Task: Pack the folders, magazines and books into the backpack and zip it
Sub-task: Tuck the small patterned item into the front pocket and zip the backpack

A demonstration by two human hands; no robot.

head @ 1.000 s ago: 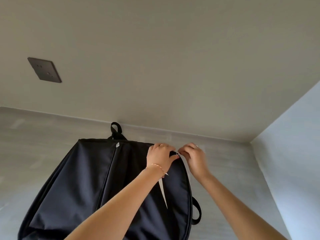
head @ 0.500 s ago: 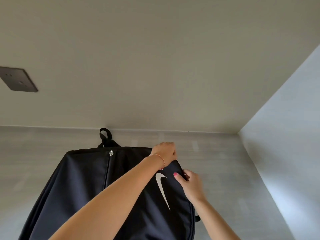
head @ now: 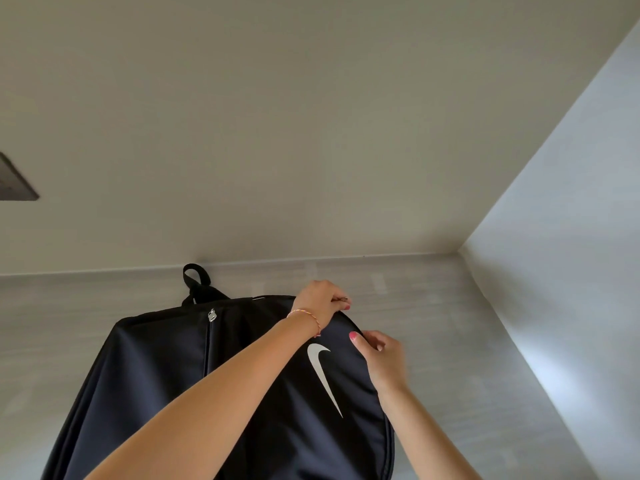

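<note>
A black backpack [head: 166, 368] with a white swoosh logo [head: 323, 375] lies on a grey wood-grain table [head: 467, 358], its carry loop [head: 197, 275] pointing to the far wall. My left hand [head: 320, 299] crosses over the bag and grips its top right corner. My right hand [head: 384, 358] pinches the bag's right edge just below that corner; the zipper pull it may hold is hidden by the fingers. A silver zipper pull [head: 211, 315] of the front pocket shows near the top. No folders, magazines or books are visible.
A beige wall rises behind the table, with a dark switch plate [head: 15, 183] at the left edge. A pale grey wall [head: 571, 237] borders the table on the right.
My right hand has slid from the top corner down along the bag's right edge. My left hand stays on the top corner. The view has drifted right.
</note>
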